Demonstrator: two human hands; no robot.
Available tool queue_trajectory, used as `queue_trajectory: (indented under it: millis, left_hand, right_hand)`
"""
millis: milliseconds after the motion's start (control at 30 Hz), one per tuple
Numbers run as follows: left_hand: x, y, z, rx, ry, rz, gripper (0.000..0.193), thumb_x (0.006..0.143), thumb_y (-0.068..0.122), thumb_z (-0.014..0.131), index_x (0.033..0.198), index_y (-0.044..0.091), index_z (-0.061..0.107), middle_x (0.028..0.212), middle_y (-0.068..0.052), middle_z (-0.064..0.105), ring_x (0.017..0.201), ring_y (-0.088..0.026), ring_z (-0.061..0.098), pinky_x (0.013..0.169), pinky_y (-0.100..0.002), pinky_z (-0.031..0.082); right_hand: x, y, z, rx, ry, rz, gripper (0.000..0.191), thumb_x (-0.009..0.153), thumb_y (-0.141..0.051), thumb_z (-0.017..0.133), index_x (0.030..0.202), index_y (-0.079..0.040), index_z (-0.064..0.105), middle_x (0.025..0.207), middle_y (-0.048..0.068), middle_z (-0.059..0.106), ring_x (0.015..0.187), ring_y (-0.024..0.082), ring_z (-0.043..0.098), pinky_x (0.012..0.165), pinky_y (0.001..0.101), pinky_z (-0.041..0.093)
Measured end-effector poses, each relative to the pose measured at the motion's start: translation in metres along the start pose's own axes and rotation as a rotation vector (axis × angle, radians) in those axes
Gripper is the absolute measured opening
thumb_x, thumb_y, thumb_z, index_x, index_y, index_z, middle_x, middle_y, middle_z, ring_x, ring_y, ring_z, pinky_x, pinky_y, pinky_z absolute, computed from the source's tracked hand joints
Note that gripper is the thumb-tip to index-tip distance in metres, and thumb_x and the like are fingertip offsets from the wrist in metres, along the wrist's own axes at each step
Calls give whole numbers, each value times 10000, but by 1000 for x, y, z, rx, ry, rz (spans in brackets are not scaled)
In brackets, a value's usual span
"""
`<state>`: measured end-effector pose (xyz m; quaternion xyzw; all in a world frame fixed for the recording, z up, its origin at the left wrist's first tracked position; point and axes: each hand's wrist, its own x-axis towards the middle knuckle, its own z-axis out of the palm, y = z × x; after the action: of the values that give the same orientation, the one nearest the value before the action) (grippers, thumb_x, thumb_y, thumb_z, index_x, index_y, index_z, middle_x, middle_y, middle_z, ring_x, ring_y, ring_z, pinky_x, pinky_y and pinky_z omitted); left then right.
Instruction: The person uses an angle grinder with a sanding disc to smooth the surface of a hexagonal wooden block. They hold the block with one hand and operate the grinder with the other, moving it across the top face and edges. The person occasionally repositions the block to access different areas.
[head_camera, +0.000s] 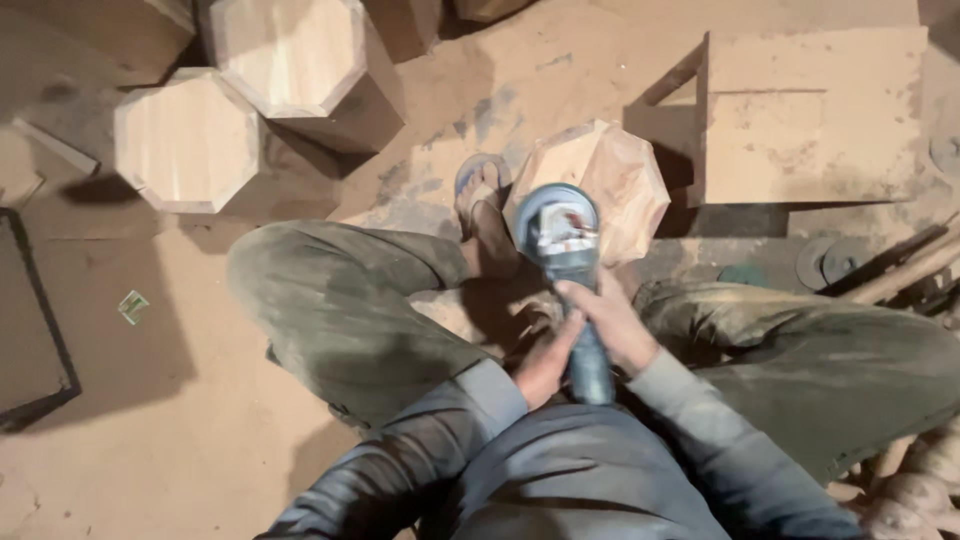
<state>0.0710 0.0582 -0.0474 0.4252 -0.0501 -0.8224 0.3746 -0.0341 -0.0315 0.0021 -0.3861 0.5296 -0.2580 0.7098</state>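
Both hands, left hand (545, 362) and right hand (612, 322), grip the angle grinder (565, 262); its long axis points forward, with the faceted wood block (610, 175) just beyond the disc.

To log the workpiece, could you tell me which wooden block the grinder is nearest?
The faceted block by the grinder, between the person's knees; the two octagonal blocks stand apart.
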Motion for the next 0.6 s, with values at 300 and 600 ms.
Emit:
queue_trajectory:
  millis: [300, 600]
  left_hand:
    - [-35, 139, 19, 1183, 219, 749, 345, 977, 409, 639, 885, 80, 683, 775, -94, 700, 670, -238, 695, 616, -391, 540]
    - [32, 196, 40, 1509, -388, 1254, 267, 987, 308, 595, 994, 66, 707, 1031, -115, 714, 1052, -324, 635, 1044, -438, 442]
  right_hand:
    - [-16, -25, -34, 41, -71, -18, 350, 941, -180, 661, 1230, -10, 561, 910, 77, 682, 727, 144, 655, 644, 293, 549]
    - [28, -12, -13, -67, -95, -74, 430, 924, -217, 699, 1283, -35, 548, 1034, 26, 646, 871, 94, 629, 710, 277, 535]
